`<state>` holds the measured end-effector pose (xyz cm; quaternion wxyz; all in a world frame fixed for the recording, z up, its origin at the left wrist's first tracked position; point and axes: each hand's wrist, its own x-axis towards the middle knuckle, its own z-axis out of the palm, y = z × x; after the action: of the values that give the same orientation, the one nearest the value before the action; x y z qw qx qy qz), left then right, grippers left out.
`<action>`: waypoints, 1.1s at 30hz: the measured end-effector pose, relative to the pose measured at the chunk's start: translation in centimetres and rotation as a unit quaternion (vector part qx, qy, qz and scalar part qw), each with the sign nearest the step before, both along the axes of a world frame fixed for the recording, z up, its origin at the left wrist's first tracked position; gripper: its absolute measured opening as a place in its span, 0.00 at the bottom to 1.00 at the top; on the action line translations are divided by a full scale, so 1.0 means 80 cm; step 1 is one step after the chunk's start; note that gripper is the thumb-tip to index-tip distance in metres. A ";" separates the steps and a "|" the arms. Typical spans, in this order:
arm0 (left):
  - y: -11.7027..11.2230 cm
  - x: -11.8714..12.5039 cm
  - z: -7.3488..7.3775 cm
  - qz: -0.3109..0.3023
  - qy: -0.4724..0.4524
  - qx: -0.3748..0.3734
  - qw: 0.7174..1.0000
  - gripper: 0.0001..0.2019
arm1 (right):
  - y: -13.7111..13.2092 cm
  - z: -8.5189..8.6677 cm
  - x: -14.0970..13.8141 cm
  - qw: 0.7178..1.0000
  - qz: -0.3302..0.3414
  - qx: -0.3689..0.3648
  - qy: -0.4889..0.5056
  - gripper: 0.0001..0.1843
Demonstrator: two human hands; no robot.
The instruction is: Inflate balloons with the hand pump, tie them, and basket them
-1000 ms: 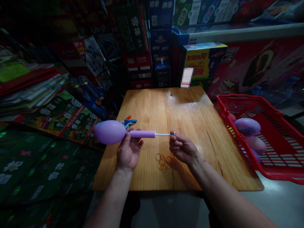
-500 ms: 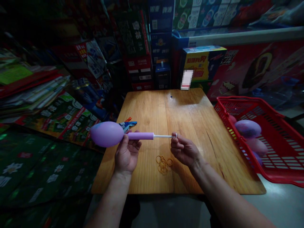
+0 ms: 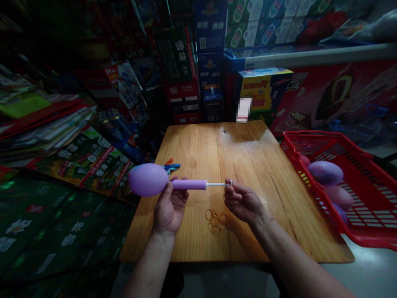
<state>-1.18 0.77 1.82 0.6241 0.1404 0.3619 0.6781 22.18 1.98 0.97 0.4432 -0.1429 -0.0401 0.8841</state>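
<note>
Over the wooden tabletop (image 3: 254,161), head view: with the tabletop read as a dial and its far edge as twelve, a purple balloon (image 3: 148,180) is held level at nine o'clock, blown up, its rounded end seen beyond the left edge.
Pump: the purple pump (image 3: 190,184) is joined to the balloon's neck at its nine o'clock end, and a white rod (image 3: 215,184) is drawn out of it towards three.
Left hand (image 3: 169,209): the joint of balloon and pump is pinched between thumb and fingers, at about eight o'clock, with the other fingers loosely curled below the barrel.
Right hand (image 3: 243,201): the outer end of the rod is pinched between thumb and bent fingers, a little off the centre towards four.
Rubber bands (image 3: 216,221): a loose, overlapping cluster is laid at six o'clock.
Limp balloons (image 3: 172,167): blue and orange, they are lying at ten o'clock, partly hidden by the inflated one.
Red basket (image 3: 366,238): it is placed beside the table at three o'clock, with inflated balloons (image 3: 325,173) in purple and pink gathered along its left side.
Surroundings: stacked cartons (image 3: 211,68) are seen at twelve, a yellow-and-blue box (image 3: 263,89) at one, and piled papers (image 3: 49,128) at ten.
</note>
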 end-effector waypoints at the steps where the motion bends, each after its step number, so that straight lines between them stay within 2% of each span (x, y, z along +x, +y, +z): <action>1: 0.000 -0.002 0.001 0.011 0.005 0.009 1.000 0.15 | 0.001 0.000 0.001 1.000 -0.007 0.002 0.004 0.06; 9: -0.009 0.027 -0.007 -0.039 -0.011 -0.007 0.999 0.14 | -0.009 -0.018 -0.030 0.999 0.019 -0.028 -0.007 0.08; 12: -0.003 0.014 -0.005 -0.025 -0.007 -0.014 1.000 0.15 | -0.004 -0.009 -0.018 0.999 0.020 -0.024 -0.006 0.09; 16: 0.004 -0.005 0.003 0.029 0.011 0.004 1.000 0.15 | 0.001 0.001 0.000 1.000 -0.011 -0.006 0.004 0.07; 23: -0.010 0.024 -0.005 -0.039 -0.004 -0.008 0.999 0.14 | -0.012 -0.016 -0.027 0.999 0.024 -0.026 -0.016 0.10; 26: -0.004 0.015 -0.003 -0.032 -0.012 -0.014 0.999 0.14 | -0.006 -0.009 -0.017 1.000 0.024 -0.008 -0.006 0.08; 30: 0.005 -0.007 0.002 0.023 -0.006 0.000 1.000 0.14 | 0.003 0.001 0.004 1.000 -0.004 -0.004 0.024 0.06; 33: 0.003 0.001 -0.005 0.013 -0.006 0.003 1.000 0.15 | 0.000 -0.007 -0.005 1.000 -0.007 -0.019 0.021 0.07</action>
<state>-1.12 0.97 1.42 0.6171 0.1333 0.3575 0.6882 21.75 2.00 0.42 0.4470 -0.1335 -0.0128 0.8844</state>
